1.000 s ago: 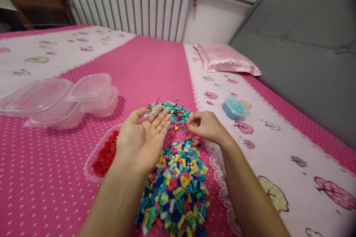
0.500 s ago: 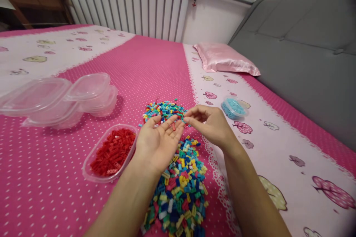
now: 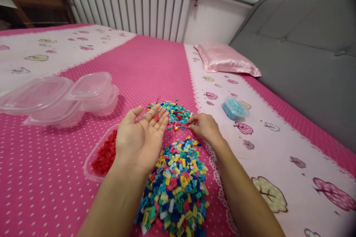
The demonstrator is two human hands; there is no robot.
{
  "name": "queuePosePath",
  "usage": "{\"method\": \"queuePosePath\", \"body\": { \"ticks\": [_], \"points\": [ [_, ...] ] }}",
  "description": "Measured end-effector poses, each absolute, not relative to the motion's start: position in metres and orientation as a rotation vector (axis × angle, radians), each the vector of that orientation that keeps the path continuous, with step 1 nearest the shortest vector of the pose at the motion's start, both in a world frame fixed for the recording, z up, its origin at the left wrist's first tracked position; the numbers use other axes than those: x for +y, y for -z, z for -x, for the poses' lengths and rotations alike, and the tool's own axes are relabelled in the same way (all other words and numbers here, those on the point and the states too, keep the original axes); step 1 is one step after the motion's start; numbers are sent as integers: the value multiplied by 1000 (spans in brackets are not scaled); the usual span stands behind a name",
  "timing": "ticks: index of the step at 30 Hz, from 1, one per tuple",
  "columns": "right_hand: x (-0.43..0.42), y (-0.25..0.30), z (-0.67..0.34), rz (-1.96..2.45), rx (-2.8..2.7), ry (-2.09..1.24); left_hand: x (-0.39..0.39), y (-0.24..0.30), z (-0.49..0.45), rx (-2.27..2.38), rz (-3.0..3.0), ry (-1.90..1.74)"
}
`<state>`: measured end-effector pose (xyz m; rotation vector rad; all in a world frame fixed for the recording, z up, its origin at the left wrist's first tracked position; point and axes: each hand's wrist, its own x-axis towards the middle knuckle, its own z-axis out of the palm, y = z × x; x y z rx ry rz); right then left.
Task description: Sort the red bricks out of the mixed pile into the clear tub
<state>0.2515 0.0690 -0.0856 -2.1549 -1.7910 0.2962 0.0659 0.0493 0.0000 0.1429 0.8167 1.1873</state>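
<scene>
My left hand (image 3: 139, 137) is palm up with its fingers stretched out, and a small red building brick (image 3: 157, 117) lies loose on them. It hangs partly over a clear tub of red bricks (image 3: 105, 155), hiding the tub's right side. My right hand (image 3: 204, 126) is at the right edge of the far pile of mixed bricks (image 3: 175, 113), thumb and fingertips pressed together; whatever they pinch is too small to make out. Closer to me, a larger heap of mixed bricks (image 3: 178, 185) spreads between my forearms.
Stacked clear plastic tubs (image 3: 94, 92) stand at the left. A small tub of light blue bricks (image 3: 235, 109) sits on the right, on the printed bedspread (image 3: 155, 55). Beyond it are a pink pillow (image 3: 226, 58) and a grey headboard (image 3: 300, 37).
My left hand has moved left and towards me, over the red bricks' tub, carrying the red brick. My right hand has parted from it and come down to the far pile's edge.
</scene>
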Motion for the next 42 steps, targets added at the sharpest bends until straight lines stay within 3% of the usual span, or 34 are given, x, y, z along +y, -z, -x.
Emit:
{"method": "queuePosePath", "body": {
  "ticks": [8, 17, 34, 42],
  "points": [
    [71, 90, -245, 2293, -1771, -233, 49, -1, -66, 825, -128, -1197],
    [71, 92, -247, 2146, -1805, -230, 50, 0, -66, 794, -115, -1192],
    [46, 46, -223, 1343, -1630, -402, 48, 3, -71, 804, -79, -1099],
    [34, 32, -215, 1257, -1748, -428, 45, 10, -75, 697, -79, -950]
  ]
}}
